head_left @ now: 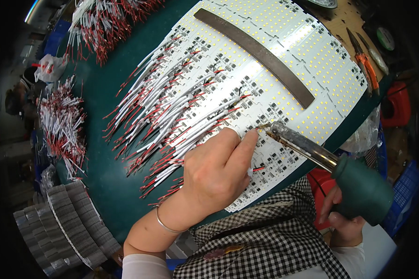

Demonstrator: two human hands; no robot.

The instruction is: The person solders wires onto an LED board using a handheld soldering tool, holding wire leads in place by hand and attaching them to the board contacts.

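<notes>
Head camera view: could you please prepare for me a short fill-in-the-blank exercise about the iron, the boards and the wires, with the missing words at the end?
The soldering iron has a handle coloured ____.
Its tip is close to the ____ hand.
The curved bar on the circuit boards is coloured ____.
The wire pile toward the picture's left edge is white and ____.

Missing words: green; left; brown; red.

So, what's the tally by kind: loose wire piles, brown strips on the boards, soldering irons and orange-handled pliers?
Loose red-and-white wire piles: 2
Curved brown strip: 1
Soldering iron: 1
Orange-handled pliers: 1
Total: 5
</notes>
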